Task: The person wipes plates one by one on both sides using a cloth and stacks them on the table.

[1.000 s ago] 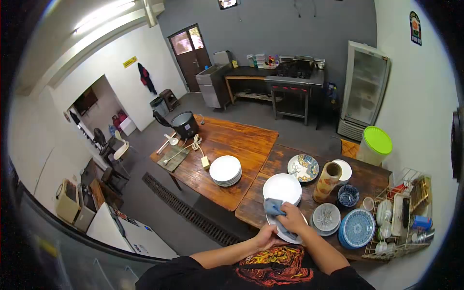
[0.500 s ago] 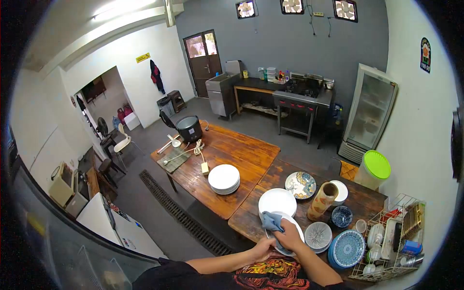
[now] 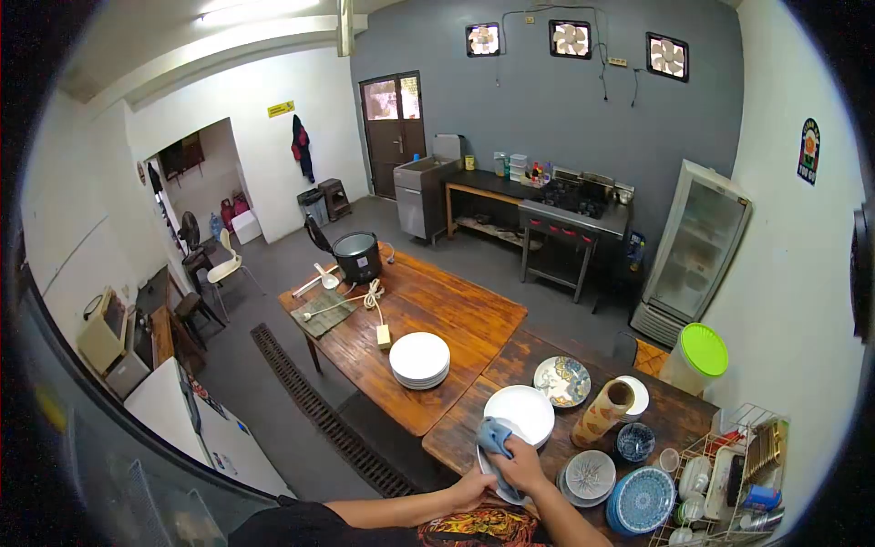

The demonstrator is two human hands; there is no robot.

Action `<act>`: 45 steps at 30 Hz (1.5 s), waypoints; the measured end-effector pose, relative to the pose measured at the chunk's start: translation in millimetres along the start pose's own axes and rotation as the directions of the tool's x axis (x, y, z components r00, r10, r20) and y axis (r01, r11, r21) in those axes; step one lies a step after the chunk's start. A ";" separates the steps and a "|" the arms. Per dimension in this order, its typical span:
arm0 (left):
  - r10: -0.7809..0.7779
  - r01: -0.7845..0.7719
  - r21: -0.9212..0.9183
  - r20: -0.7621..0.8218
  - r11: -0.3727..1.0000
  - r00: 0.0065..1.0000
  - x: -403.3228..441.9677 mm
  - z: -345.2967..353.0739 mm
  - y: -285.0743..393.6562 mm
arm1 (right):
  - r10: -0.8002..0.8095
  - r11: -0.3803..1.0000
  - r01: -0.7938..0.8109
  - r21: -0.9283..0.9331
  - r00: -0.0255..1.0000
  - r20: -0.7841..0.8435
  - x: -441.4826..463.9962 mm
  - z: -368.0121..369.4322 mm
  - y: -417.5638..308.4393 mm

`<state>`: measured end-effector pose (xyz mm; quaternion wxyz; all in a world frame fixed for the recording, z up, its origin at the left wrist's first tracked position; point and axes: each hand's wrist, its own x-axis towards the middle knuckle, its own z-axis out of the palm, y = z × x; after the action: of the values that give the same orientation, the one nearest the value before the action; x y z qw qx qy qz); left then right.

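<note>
My left hand (image 3: 473, 490) grips the near edge of a white plate (image 3: 484, 463), which is tilted on its side and partly hidden by my hands. In my right hand (image 3: 519, 467) a blue-grey cloth (image 3: 495, 437) is bunched and pressed against that plate. Just beyond them, a wide white plate (image 3: 524, 412) lies on the dark wooden table. A patterned plate (image 3: 562, 381) sits farther back. To the right are a small grey striped dish (image 3: 589, 476) and a stack of blue patterned plates (image 3: 642, 500).
White plates (image 3: 420, 356) are stacked on the lighter table, near a rice cooker (image 3: 355, 257) and a corded power strip (image 3: 384, 336). A tall patterned cylinder (image 3: 602, 413), dark blue bowl (image 3: 635, 442), wire dish rack (image 3: 729, 483) and green-lidded tub (image 3: 697, 356) stand at right.
The held plate has tipped more upright and moved left, off the wide white plate. Both hands moved slightly left with it, the cloth still in my right. The camera view has tilted upward.
</note>
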<state>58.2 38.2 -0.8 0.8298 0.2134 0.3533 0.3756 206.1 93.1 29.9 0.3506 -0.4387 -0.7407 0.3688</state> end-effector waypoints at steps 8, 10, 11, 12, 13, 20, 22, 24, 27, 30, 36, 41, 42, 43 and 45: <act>0.030 -0.031 -0.066 -0.017 0.997 0.999 -35.0 -27.5 37.0 | 0.182 0.955 -0.176 -0.238 0.983 0.003 42.2 40.3 27.2; 0.064 -0.066 -0.030 -0.053 0.997 0.997 -43.7 -28.0 51.0 | 0.181 0.941 -0.177 -0.289 0.983 -0.011 53.7 54.4 19.3; 0.064 -0.065 -0.027 -0.051 0.997 0.997 -44.3 -32.7 54.7 | 0.181 0.941 -0.177 -0.288 0.983 -0.014 57.6 61.1 11.1; 0.079 -0.081 -0.037 -0.060 0.996 0.995 -44.3 -38.9 56.9 | 0.121 0.962 -0.107 -0.253 0.992 0.043 59.9 67.8 -0.8; 0.093 -0.096 -0.048 -0.069 0.994 0.993 -44.2 -45.4 57.6 | 0.061 0.976 -0.038 -0.213 0.993 0.099 61.0 73.6 -14.5; 0.141 -0.147 -0.199 -0.043 0.969 0.989 -49.9 -80.4 73.4 | -0.052 0.971 0.069 -0.229 0.996 0.079 87.2 110.0 10.4; 0.120 -0.124 -0.216 -0.032 0.968 0.992 -49.1 -90.1 76.1 | -0.027 0.966 0.038 -0.255 0.999 0.046 93.7 121.5 26.2; 0.083 -0.084 -0.234 -0.013 0.969 0.996 -46.9 -99.7 81.7 | 0.011 0.955 -0.019 -0.294 0.999 -0.031 102.1 127.9 33.1; 0.085 -0.084 -0.224 -0.006 0.971 0.996 -48.3 -106.8 98.9 | 0.046 0.974 -0.047 -0.222 0.999 -0.011 107.3 133.7 -6.4; 0.113 -0.120 -0.185 -0.046 0.975 0.992 -59.4 -111.3 110.3 | 0.068 0.987 -0.018 -0.162 0.949 0.307 103.7 126.5 -57.6; 0.061 -0.067 -0.196 -0.035 0.978 0.998 -60.6 -132.5 107.9 | 0.043 0.989 -0.019 -0.146 0.985 0.167 124.6 159.1 2.7; -0.037 0.046 -0.246 0.041 0.968 0.998 -55.4 -150.6 100.9 | 0.045 0.940 -0.059 -0.336 0.998 -0.050 128.3 182.4 23.6; -0.057 0.066 -0.265 0.041 0.962 0.998 -51.1 -155.5 100.3 | 0.029 0.957 -0.022 -0.289 0.999 0.023 124.4 180.2 12.9; -0.075 0.083 -0.287 0.039 0.954 0.996 -46.4 -160.1 98.6 | 0.010 0.971 0.014 -0.240 0.995 0.099 119.6 177.0 1.2; -0.106 0.112 -0.339 0.034 0.934 0.994 -40.2 -162.2 92.1 | -0.039 0.989 0.075 -0.131 0.966 0.256 112.7 168.1 -17.2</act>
<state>-125.2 79.1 -33.5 0.8763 0.0495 0.2881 0.3829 16.1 149.5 -14.4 0.2324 -0.3901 -0.8155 0.3588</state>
